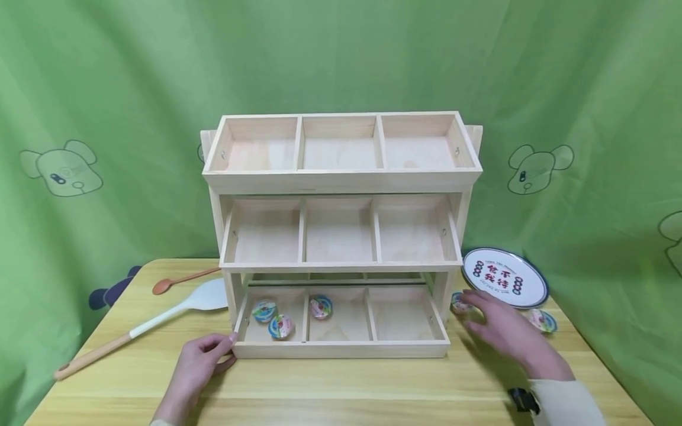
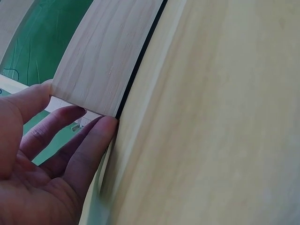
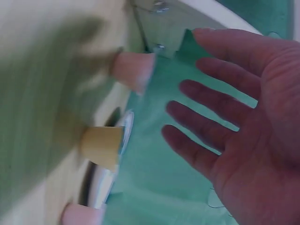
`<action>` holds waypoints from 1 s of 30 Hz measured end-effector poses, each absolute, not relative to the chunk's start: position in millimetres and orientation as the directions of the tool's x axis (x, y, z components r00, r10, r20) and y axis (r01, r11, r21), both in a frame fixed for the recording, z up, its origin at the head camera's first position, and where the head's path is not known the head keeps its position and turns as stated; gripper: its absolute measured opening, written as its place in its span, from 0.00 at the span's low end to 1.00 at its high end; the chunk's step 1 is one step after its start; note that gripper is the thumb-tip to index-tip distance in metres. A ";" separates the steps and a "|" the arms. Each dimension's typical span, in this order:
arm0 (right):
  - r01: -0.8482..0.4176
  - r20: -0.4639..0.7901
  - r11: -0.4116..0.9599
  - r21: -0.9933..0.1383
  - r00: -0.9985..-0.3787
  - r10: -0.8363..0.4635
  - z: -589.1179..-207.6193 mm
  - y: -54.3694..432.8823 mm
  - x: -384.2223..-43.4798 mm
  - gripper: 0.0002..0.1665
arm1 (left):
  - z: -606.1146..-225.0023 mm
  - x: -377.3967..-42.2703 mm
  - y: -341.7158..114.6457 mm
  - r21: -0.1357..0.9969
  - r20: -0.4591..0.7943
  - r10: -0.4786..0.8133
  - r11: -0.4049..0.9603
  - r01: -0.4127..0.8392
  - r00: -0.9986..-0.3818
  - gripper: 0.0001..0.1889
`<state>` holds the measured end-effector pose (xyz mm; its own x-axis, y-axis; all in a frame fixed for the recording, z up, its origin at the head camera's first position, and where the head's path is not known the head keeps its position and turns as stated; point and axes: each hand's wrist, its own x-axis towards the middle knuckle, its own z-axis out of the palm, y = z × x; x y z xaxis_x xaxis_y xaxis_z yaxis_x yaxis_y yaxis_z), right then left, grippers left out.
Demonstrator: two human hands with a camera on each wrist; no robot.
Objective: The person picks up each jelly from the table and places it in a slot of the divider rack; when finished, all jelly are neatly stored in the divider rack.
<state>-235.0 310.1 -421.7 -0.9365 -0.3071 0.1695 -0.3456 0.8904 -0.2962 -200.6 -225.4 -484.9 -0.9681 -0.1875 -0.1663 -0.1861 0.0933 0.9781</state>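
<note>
Tabletop (image 1: pixel 341 390), cups (image 1: pixel 281 326) in bottom tray (image 1: pixel 341 351).

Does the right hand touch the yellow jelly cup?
Apart: the right wrist view shows green curtain between the right hand and the yellow jelly cup.

- The left hand (image 2: pixel 51 161) reaches in from the lower left, fingers bent, and holds the end of a pale wooden panel (image 2: pixel 105 54).
- Its thumb touches one corner; a fingertip meets the opposite corner.
- A dark strip (image 2: pixel 142 58) runs along the panel's long edge, beside a pale wood-grain tabletop (image 2: pixel 215 126).
- Green cloth (image 2: pixel 47 40) shows behind, with another wooden piece (image 2: pixel 11 21) at the upper left.
</note>
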 end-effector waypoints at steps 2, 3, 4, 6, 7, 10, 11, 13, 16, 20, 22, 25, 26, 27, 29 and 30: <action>-0.359 0.173 0.887 -0.290 -0.931 -0.320 -425.4 311.0 -240.3 0.32 | -484.5 -200.8 -225.5 0.977 -0.169 -0.193 0.093 -0.190 -0.967 0.15; -0.364 0.174 0.886 -0.288 -0.929 -0.326 -427.6 311.6 -243.3 0.32 | -484.6 -200.9 -225.6 0.977 -0.171 -0.195 0.091 -0.192 -0.966 0.15; -0.371 0.175 0.884 -0.286 -0.927 -0.332 -429.8 312.3 -246.1 0.33 | -484.6 -200.9 -225.7 0.977 -0.170 -0.196 0.091 -0.191 -0.966 0.15; -0.391 0.187 0.878 -0.277 -0.918 -0.350 -434.2 313.9 -252.3 0.33 | -484.6 -201.3 -225.6 0.977 -0.173 -0.196 0.091 -0.193 -0.965 0.14; -0.402 0.196 0.876 -0.267 -0.912 -0.360 -436.3 314.8 -255.3 0.33 | -484.6 -201.6 -225.4 0.977 -0.175 -0.199 0.088 -0.196 -0.964 0.14; -0.426 0.215 0.872 -0.240 -0.900 -0.380 -441.5 317.2 -263.1 0.32 | -484.4 -201.7 -225.4 0.977 -0.174 -0.196 0.087 -0.194 -0.965 0.14; -0.433 0.220 0.872 -0.229 -0.896 -0.387 -443.1 317.9 -265.4 0.31 | -484.4 -201.7 -225.3 0.977 -0.174 -0.197 0.087 -0.194 -0.965 0.14; -0.444 0.225 0.871 -0.212 -0.889 -0.399 -445.8 318.9 -268.9 0.29 | -484.3 -201.5 -225.3 0.978 -0.173 -0.198 0.083 -0.192 -0.965 0.14; -0.459 0.232 0.869 -0.182 -0.879 -0.416 -449.1 319.7 -272.5 0.26 | -484.3 -201.3 -224.8 0.978 -0.174 -0.198 0.083 -0.194 -0.965 0.14; -0.472 0.249 0.869 -0.149 -0.868 -0.429 -450.6 319.8 -274.7 0.23 | -484.6 -200.7 -224.2 0.978 -0.173 -0.199 0.082 -0.193 -0.965 0.13; -0.467 0.247 0.872 -0.148 -0.871 -0.424 -449.7 319.6 -274.2 0.22 | -484.6 -200.3 -224.1 0.978 -0.171 -0.199 0.082 -0.190 -0.965 0.13; -0.443 0.228 0.882 -0.162 -0.886 -0.403 -446.5 319.0 -271.1 0.22 | -484.6 -200.3 -224.2 0.979 -0.169 -0.195 0.083 -0.188 -0.966 0.14; -0.434 0.219 0.884 -0.172 -0.892 -0.395 -444.8 318.5 -269.5 0.22 | -484.5 -200.6 -224.1 0.978 -0.171 -0.195 0.082 -0.189 -0.966 0.13; -0.424 0.210 0.887 -0.181 -0.898 -0.386 -443.0 317.8 -267.8 0.22 | -484.5 -200.8 -224.3 0.978 -0.172 -0.194 0.082 -0.190 -0.966 0.13; -0.407 0.197 0.891 -0.201 -0.908 -0.371 -439.4 316.3 -264.1 0.23 | -485.1 -201.6 -225.0 0.978 -0.171 -0.188 0.083 -0.189 -0.967 0.14; -0.403 0.192 0.891 -0.210 -0.910 -0.366 -437.8 315.7 -262.1 0.22 | -485.5 -202.2 -225.4 0.978 -0.172 -0.187 0.083 -0.190 -0.967 0.14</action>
